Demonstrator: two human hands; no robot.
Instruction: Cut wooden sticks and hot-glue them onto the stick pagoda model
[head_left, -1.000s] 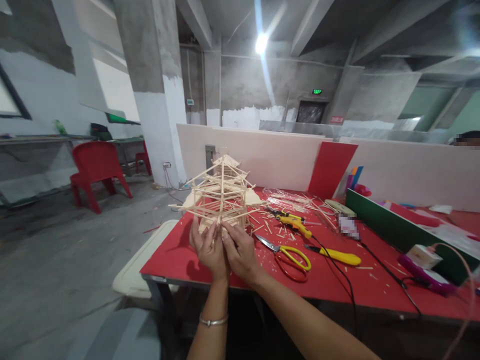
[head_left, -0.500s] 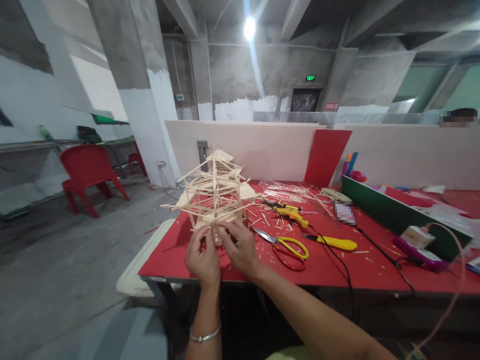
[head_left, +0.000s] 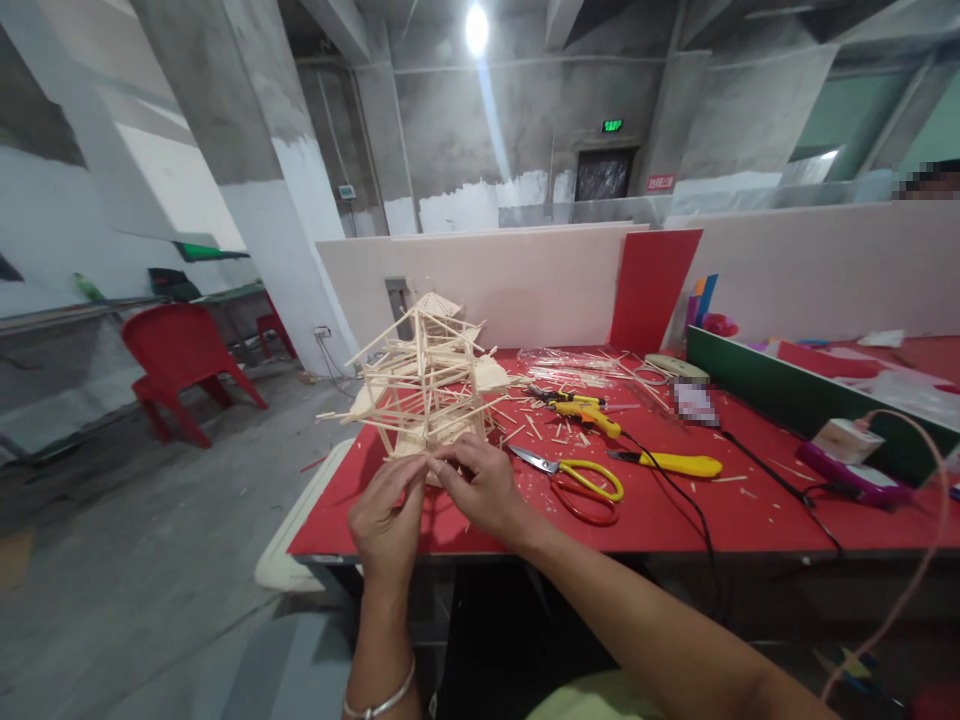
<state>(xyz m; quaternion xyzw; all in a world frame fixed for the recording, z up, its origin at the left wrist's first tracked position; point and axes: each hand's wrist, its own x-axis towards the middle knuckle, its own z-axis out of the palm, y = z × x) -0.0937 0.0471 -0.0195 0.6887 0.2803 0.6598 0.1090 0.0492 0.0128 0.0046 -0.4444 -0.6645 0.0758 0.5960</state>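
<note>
A pagoda-like model (head_left: 426, 390) built of thin pale wooden sticks stands at the left end of the red table. At its front lower edge, my left hand (head_left: 386, 515) is closed in a pinch, fingers pointing right. My right hand (head_left: 481, 490) pinches from the other side, its fingertips meeting those of the left. Whatever lies between the fingertips is too small and covered to make out. Scissors (head_left: 574, 480) with one yellow and one red handle lie just right of my right hand.
A yellow glue gun (head_left: 589, 415), pliers (head_left: 562, 397) and a yellow-handled cutter (head_left: 675, 463) lie to the right among stick offcuts. Behind them is a bundle of sticks (head_left: 570, 370) in clear plastic. A black cord (head_left: 694, 530) hangs over the front edge. A green board (head_left: 787, 395) stands at the right.
The view has shifted slightly. My left hand has turned flatter and moved a little to the left, with its fingertips still against the right hand's. The tools stay where they lay.
</note>
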